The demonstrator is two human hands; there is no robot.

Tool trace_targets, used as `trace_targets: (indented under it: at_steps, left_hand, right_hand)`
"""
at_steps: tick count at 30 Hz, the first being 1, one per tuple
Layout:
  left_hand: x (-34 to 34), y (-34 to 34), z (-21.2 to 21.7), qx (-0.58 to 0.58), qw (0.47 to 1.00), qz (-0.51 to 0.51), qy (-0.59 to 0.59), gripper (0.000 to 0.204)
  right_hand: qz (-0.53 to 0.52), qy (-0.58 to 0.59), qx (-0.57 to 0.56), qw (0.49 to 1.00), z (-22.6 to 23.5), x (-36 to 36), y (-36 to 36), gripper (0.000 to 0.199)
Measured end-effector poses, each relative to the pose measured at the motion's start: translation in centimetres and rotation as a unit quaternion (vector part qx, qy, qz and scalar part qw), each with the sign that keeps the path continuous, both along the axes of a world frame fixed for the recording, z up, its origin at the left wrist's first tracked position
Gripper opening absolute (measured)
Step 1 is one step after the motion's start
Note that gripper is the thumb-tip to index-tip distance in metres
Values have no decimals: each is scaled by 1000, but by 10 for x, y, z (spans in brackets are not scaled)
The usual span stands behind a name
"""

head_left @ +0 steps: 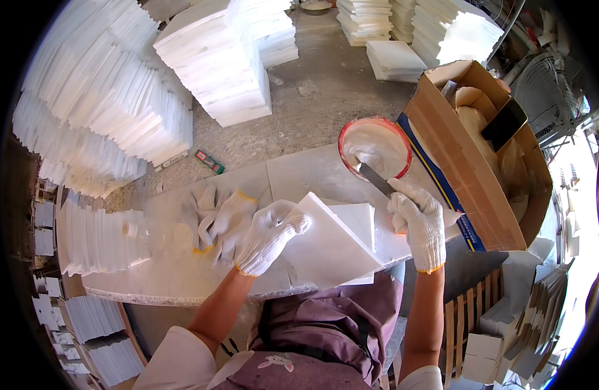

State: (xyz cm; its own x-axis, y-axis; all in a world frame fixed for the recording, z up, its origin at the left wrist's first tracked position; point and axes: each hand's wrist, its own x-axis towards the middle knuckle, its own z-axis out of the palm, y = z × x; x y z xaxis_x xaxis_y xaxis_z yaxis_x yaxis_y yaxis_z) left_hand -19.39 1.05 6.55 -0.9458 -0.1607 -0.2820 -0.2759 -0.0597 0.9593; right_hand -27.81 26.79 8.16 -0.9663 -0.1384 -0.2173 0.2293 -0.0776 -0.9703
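Observation:
White knit gloves cover both my hands. My left hand is closed on the upper left edge of a thin white square tile, which is tilted above the worktable. Beneath it lies another white tile, mostly covered. My right hand grips a flat-bladed scraper, its fingers wrapped round the handle. The blade's tip reaches into a red-rimmed bowl that holds white paste. Loose work gloves lie left of my left hand.
The worktable has a stack of white tiles at its left end. A cardboard box stands right of the bowl, with a dark phone-like slab on it. Tall tile stacks rise beyond. A green-and-red small box lies past the table edge.

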Motion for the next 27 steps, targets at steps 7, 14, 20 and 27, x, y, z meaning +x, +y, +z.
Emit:
trace_targets:
  at_steps: [7,14,20,27]
  left_hand:
    - [4,-1,-4,25,999,-16,32,16]
    - [7,1,1,30,998,-19,49,18]
    - [9,-2,-1,19,997,-42,65,25]
    - [10,-4,-5,23,996,-45,72,27]
  right_hand:
    - [53,-19,40,998,45,37,-18,28]
    - [59,22,90,994,45,51,-30,28]
    - [58,64,123,989,46,57,-33,29]
    - [39,71,130,988,49,63,-38,28]
